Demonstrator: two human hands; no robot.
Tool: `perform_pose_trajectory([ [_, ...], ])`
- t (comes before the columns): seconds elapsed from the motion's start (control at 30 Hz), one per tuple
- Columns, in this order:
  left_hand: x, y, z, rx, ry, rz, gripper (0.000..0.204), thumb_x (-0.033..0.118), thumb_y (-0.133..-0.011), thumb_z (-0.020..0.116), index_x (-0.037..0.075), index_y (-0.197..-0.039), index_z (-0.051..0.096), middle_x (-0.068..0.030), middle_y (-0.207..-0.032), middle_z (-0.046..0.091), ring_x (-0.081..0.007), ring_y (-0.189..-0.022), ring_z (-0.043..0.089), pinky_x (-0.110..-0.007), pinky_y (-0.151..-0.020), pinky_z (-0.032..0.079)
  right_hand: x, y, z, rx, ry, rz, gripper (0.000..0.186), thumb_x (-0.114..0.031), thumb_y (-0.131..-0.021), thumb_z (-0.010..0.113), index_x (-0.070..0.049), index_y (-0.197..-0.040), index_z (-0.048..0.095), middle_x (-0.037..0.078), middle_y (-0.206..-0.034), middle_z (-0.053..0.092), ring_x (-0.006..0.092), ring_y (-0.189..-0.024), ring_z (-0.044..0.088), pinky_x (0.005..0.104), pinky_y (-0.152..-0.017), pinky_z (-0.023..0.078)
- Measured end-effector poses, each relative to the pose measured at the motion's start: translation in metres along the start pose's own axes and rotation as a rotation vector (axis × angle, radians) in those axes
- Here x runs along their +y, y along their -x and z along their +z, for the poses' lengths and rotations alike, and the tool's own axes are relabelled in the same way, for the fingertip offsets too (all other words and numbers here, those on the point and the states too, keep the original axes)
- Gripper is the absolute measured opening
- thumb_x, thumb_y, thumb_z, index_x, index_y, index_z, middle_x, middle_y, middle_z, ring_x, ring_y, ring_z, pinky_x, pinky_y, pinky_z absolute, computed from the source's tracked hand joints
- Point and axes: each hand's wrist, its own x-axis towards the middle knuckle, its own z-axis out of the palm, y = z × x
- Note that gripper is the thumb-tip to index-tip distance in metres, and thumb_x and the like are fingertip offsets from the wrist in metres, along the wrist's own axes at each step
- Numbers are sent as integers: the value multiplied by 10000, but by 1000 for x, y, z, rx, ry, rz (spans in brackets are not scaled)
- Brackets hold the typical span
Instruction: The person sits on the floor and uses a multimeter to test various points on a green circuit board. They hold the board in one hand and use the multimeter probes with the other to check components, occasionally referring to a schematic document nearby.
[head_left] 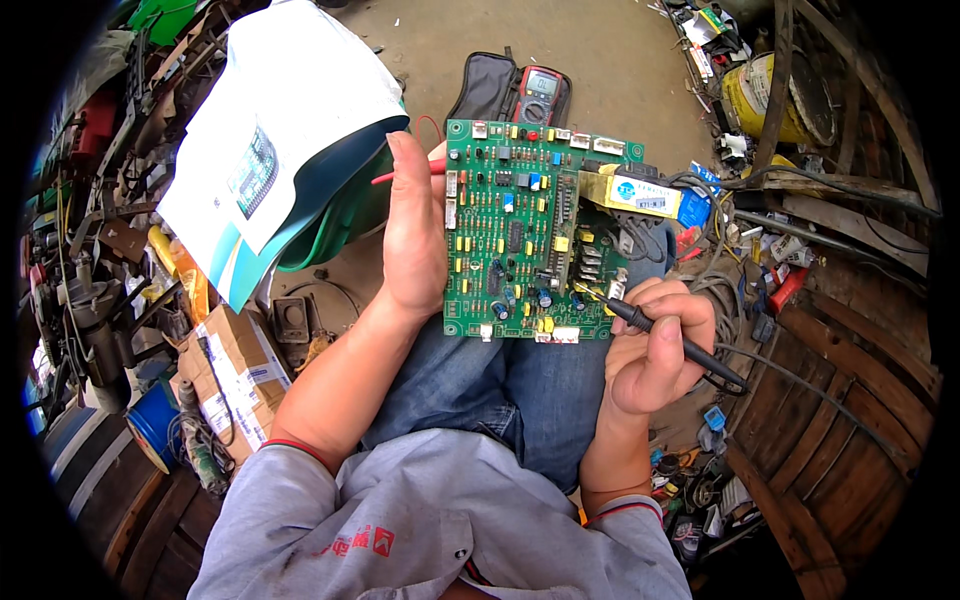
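Note:
A green circuit board, crowded with small parts and white connectors, is held up over my lap. My left hand grips its left edge, thumb upright in front and the other fingers mostly hidden behind. A red test probe crosses behind that thumb; how it is held there is hidden. In my right hand is a black test probe, pinched like a pen. Its tip reaches the lower right of the board; whether it touches cannot be told. Beyond the board, a red and grey multimeter lies with its display lit.
Under the meter is an open black case. White and teal sheets stand at the left over something green. A cardboard box lies below them. Cables, a yellow drum and wooden slats fill the right.

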Motion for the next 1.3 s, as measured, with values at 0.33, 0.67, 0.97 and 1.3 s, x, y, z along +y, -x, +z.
perform_pose_trajectory([
  [0.33, 0, -2, -11, -75, -142, 6, 795, 613, -950, 237, -73, -1301, 432, -174, -1176, 593, -220, -1021, 610, -325, -890, 489, 2, 0, -2, -4, -4, -15, 218, -158, -838, 554, 49, -842, 485, 171, -745, 524, 177, -610, 485, 253, -496, 409],
  [0.67, -4, -2, -8, -77, 118, 4, 729, 579, -965, 252, -59, -1161, 544, -155, -1047, 651, -199, -895, 653, -298, -783, 533, 0, 0, 0, -18, 12, 1, 225, -175, -852, 539, 42, -843, 480, 160, -738, 510, 169, -606, 470, 245, -499, 400],
  [0.97, -4, 0, -6, -70, 133, -2, 709, 571, -967, 263, -50, -1141, 557, -147, -1025, 659, -195, -868, 661, -286, -759, 540, 0, 2, -2, -15, -13, 12, 231, -170, -847, 561, 50, -847, 488, 172, -757, 534, 188, -645, 499, 274, -559, 426],
  [1.3, 0, 1, -3, -24, -15, -55, 641, 553, -977, 257, 11, -1169, 540, -89, -1051, 632, -154, -917, 628, -292, -807, 513, 1, 1, -2, -41, -39, -1, 209, -160, -878, 548, 42, -868, 496, 159, -754, 544, 164, -632, 499, 257, -544, 419],
])
